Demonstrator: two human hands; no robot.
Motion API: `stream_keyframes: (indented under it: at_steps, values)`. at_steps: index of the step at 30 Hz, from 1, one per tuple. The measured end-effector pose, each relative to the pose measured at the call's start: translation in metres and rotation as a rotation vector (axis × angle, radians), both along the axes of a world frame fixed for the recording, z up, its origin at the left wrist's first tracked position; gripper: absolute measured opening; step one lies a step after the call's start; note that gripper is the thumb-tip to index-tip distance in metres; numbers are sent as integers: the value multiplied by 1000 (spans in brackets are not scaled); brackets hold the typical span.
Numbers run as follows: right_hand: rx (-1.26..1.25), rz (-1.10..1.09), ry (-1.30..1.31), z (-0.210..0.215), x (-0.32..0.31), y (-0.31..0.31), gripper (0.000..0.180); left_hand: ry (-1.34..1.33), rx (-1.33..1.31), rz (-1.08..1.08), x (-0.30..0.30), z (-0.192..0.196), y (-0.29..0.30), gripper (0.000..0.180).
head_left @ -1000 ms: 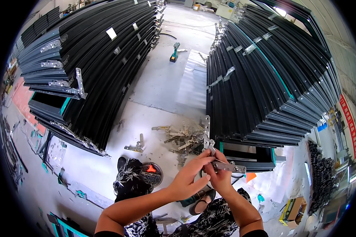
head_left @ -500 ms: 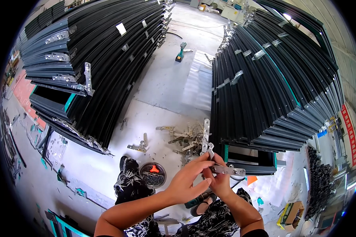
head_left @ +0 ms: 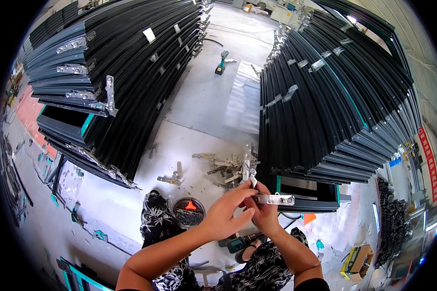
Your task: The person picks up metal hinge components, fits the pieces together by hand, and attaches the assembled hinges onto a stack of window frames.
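Note:
Both of my hands meet over the floor in front of my knees, around a silvery metal window hinge [head_left: 276,199]. One of its arms points up and away from me, and the other sticks out to the right. My left hand [head_left: 228,211] pinches the hinge near its joint, thumb and fingers closed. My right hand [head_left: 267,217] grips it from below and the right, fingers curled round it. The fingertips partly cover the joint. Just beyond lies a loose pile of similar hinges [head_left: 224,169]. Another hinge [head_left: 174,175] lies apart to the left.
Tall stacks of black frames stand at left [head_left: 131,92] and right [head_left: 306,106]. A round tub [head_left: 201,218] of small dark parts with an orange piece sits near my left knee. One teal power drill [head_left: 238,244] lies between my legs; another [head_left: 221,63] stands farther up the aisle.
Both hands and the hinge have moved slightly left and toward me. The hinge's upright arm has swung left, now overlapping the pile. More of the near drill shows.

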State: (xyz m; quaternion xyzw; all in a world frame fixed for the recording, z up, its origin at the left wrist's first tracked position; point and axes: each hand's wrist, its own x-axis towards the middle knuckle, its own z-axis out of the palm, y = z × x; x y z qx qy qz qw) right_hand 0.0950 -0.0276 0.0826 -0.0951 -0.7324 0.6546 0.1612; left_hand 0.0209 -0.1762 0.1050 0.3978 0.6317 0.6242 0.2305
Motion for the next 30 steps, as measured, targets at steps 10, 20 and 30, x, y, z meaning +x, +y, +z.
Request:
stream_keyframes:
  at_steps: [10, 20, 30]
  values:
    - [-317, 10, -98, 24, 9, 13, 39, -323, 213, 99, 3, -14, 18, 35]
    - [-516, -130, -158, 28, 23, 42, 40, -449, -50, 199, -21, -46, 30, 30]
    - [-574, -100, -159, 29, 33, 53, 42, -1038, 154, -170, -10, -27, 56, 46]
